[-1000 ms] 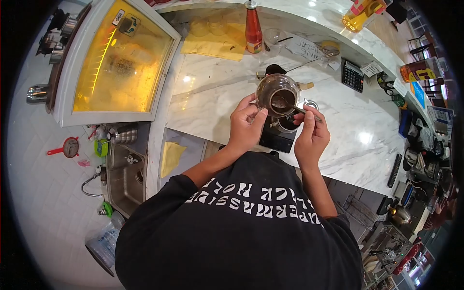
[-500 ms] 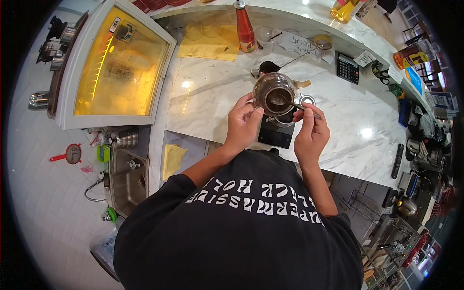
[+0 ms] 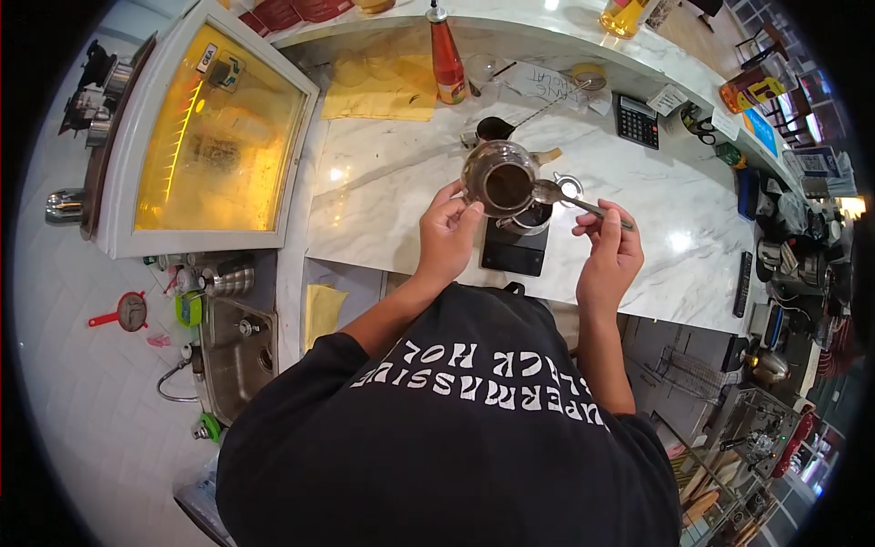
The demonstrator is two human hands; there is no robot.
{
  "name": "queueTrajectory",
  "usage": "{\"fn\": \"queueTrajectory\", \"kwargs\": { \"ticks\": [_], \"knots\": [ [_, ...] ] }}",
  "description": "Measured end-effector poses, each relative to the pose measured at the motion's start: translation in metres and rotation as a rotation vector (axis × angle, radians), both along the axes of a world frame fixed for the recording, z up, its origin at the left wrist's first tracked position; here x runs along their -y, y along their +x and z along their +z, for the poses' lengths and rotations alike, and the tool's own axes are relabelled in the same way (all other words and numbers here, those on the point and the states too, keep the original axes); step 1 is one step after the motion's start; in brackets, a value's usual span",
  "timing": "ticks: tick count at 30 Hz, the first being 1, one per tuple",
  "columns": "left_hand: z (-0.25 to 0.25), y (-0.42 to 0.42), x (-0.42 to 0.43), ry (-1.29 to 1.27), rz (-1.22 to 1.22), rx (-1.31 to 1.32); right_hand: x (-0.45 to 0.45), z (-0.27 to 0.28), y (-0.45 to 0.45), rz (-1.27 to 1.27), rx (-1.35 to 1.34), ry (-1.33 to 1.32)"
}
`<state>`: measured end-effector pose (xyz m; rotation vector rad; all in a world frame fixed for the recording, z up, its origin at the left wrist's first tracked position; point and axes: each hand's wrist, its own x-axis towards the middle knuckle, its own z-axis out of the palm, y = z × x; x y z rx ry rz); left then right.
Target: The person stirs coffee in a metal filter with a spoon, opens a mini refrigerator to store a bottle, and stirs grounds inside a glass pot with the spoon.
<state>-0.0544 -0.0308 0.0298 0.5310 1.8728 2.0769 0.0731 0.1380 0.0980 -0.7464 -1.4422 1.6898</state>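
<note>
A round glass teapot (image 3: 483, 166) is tilted, its open mouth facing me and showing dark contents. My left hand (image 3: 447, 234) is closed on its left side. My right hand (image 3: 611, 255) pinches the handle of a metal spoon (image 3: 567, 200), whose bowl is at the right rim of the mouth. Partly hidden beneath the teapot, a vessel (image 3: 531, 221) rests on a black scale (image 3: 514, 251). A small round metal piece (image 3: 568, 187) lies just beyond the spoon, and a dark scoop-like cup (image 3: 495, 129) stands behind the teapot.
On the marble counter (image 3: 383, 196) are a red bottle (image 3: 447, 64), a calculator (image 3: 637, 121), yellow cloth (image 3: 383, 88), paper and a tape roll (image 3: 589, 77). A white-framed cabinet (image 3: 214, 137) and a sink (image 3: 232, 351) are at left. A remote (image 3: 743, 283) lies near the right edge.
The spoon has come out of the teapot's mouth to its rim as my right hand moved right. My left hand and the teapot appear slightly further left, along with the whole view.
</note>
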Motion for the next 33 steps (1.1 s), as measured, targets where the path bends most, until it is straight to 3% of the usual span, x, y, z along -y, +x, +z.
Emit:
{"fn": "queueTrajectory", "kwargs": {
  "ticks": [7, 10, 11, 14, 18, 21, 24, 28, 33],
  "knots": [
    [-0.008, -0.010, 0.015, -0.033, 0.152, 0.121, -0.015, -0.028, 0.007, -0.047, 0.129, 0.059],
    [-0.025, -0.016, 0.022, -0.009, 0.177, 0.053, -0.009, -0.036, 0.001, -0.003, 0.180, 0.169],
    [-0.025, -0.014, 0.023, -0.021, 0.199, 0.064, -0.008, -0.041, 0.002, 0.019, 0.240, 0.235],
    [-0.024, -0.009, 0.027, -0.026, 0.197, 0.160, -0.014, -0.053, 0.005, 0.111, 0.333, 0.964],
    [-0.030, -0.007, 0.030, -0.035, 0.183, 0.143, -0.015, -0.047, 0.004, 0.092, 0.251, 1.171],
    [-0.028, -0.005, 0.028, -0.011, 0.170, 0.140, -0.013, -0.041, 0.008, 0.048, 0.220, 0.970],
    [-0.022, -0.005, 0.028, -0.004, 0.141, 0.142, -0.001, -0.021, 0.013, 0.018, 0.157, 0.527],
    [-0.018, -0.002, 0.027, 0.010, 0.106, 0.125, 0.014, 0.009, 0.009, 0.027, 0.007, 0.447],
    [-0.008, 0.001, 0.030, 0.036, 0.040, 0.059, 0.034, 0.006, -0.008, 0.195, 0.079, 0.530]
  ]
}}
